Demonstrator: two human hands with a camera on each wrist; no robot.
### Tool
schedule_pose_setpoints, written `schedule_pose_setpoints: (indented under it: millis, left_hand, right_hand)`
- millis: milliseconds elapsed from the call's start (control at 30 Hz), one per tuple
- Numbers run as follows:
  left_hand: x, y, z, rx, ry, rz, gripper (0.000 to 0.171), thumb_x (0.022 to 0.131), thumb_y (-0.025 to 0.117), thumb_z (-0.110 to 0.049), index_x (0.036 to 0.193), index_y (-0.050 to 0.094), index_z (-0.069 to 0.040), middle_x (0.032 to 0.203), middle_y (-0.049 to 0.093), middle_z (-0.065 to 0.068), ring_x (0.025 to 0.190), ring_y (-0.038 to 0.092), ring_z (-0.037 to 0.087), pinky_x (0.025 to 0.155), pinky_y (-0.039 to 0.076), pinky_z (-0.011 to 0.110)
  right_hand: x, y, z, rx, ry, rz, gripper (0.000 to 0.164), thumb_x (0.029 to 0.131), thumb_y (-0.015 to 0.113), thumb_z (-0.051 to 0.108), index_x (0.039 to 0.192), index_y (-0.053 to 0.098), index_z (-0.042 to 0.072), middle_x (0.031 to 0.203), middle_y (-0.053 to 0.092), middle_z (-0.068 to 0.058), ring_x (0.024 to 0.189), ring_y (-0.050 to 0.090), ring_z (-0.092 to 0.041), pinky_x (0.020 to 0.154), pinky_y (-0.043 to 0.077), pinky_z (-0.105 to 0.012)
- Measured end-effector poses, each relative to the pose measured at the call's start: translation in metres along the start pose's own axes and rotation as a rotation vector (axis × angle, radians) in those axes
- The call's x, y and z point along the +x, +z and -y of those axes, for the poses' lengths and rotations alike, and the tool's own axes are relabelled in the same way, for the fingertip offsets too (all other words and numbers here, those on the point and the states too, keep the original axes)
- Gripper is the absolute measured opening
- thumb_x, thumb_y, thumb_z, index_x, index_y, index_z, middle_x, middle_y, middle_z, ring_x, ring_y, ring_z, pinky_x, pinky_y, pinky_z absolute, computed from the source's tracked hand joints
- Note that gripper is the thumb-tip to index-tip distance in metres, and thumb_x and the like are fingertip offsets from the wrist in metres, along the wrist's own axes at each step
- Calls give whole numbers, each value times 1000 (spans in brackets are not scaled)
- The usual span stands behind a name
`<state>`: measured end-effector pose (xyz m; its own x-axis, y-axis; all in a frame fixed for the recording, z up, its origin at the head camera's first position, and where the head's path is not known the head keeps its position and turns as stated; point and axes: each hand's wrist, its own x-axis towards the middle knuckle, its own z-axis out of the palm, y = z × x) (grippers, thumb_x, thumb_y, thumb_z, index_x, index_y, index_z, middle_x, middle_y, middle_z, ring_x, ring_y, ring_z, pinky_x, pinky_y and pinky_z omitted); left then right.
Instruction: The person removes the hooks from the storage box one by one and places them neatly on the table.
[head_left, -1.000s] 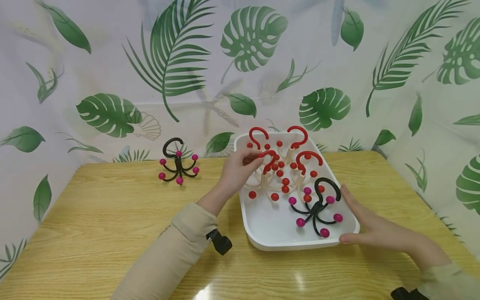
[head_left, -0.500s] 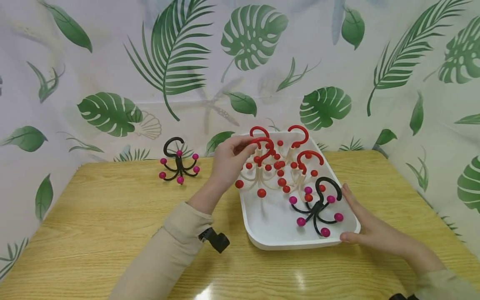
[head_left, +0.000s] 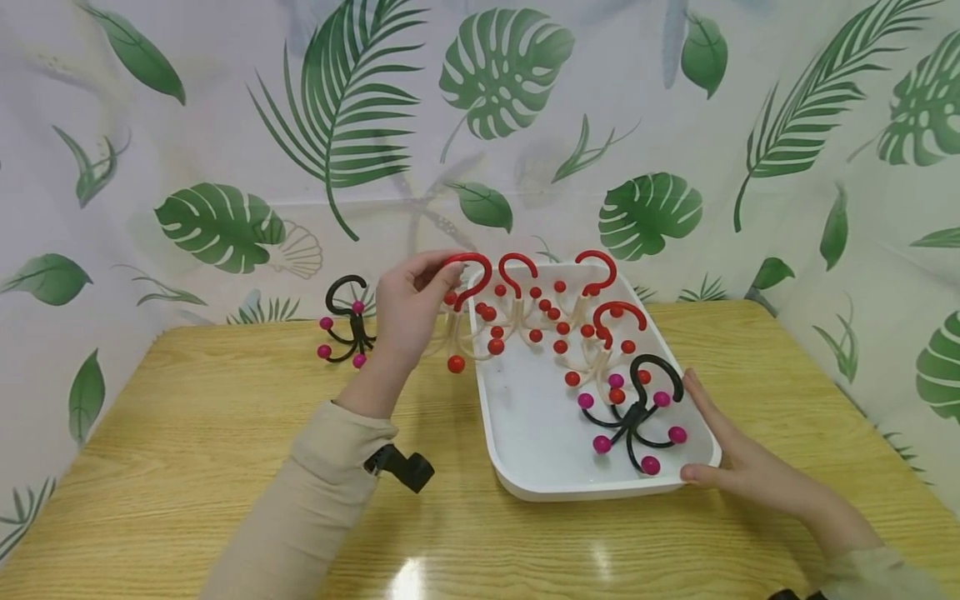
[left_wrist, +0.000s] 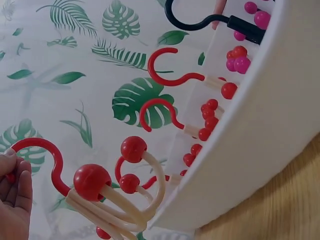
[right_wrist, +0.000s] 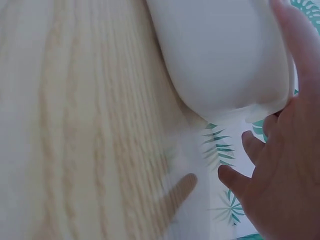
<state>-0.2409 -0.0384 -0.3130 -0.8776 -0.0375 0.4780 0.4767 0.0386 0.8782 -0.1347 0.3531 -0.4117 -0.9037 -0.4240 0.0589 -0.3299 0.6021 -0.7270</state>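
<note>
My left hand [head_left: 405, 312] pinches the red hook handle of a beige claw massager [head_left: 483, 283] with red ball tips. It hangs in the air just past the left rim of the white tray [head_left: 491, 454]; the left wrist view shows its legs up close. Inside the tray stand several more red-hooked massagers, including one near the right wall [head_left: 621, 310], and a black massager [head_left: 635, 414] with magenta balls at the near right. My right hand [head_left: 765, 462] holds the tray's near right corner, thumb at the front and fingers along the side.
Another black massager [head_left: 356, 329] with magenta balls stands on the wooden table [head_left: 210, 450] at the back left, partly behind my left hand. A leaf-printed cloth [head_left: 375, 100] hangs behind the table and along its sides.
My left hand has lifted the red-hooked massager from among the others and carried it left over the tray's rim. My right hand and the tray have stayed in place.
</note>
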Motion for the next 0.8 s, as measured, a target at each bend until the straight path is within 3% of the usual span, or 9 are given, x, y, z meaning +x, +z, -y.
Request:
schedule_pose_setpoints:
  millis: [167,400,533,633,800]
  left_hand:
    - [2,-5,9,-20,-42,-11,21,90,67,-11,107,70,0,96,67,16,81,63,21,74,54,28]
    - [6,-11,25,-7,-63,-96,20,89,68,-14,105,70,-1,85,67,8,76,63,18,72,53,28]
    - [9,-14,33,-19,-57,-142,21,89,68,-12,105,69,1,90,68,10,77,63,21,75,54,34]
    - [9,-16,40,-31,-75,-172,23,89,68,-13,106,69,2,93,67,14,77,64,19,77,54,37]
    - [11,-19,50,-23,-98,-207,23,90,66,-14,106,68,2,93,68,18,74,64,13,75,54,30]
  right_hand:
    - [-1,0,-1,17,-6,-8,107,83,72,10,152,-7,31,159,-14,-4,135,-7,8,97,9,-77]
    - [-5,1,-2,42,-13,-21,106,83,71,8,153,-6,27,159,-13,-2,136,-7,5,105,3,-67]
    - [-5,1,-1,56,-3,-29,105,83,71,8,153,-5,29,159,-12,-1,136,-6,4,97,5,-77]
    - [-4,1,-1,61,6,-24,105,84,71,8,153,-5,31,159,-12,0,137,-6,2,97,6,-77]
    - [-3,2,0,70,13,-16,105,84,71,8,153,-5,30,159,-12,0,138,-6,0,97,7,-77]
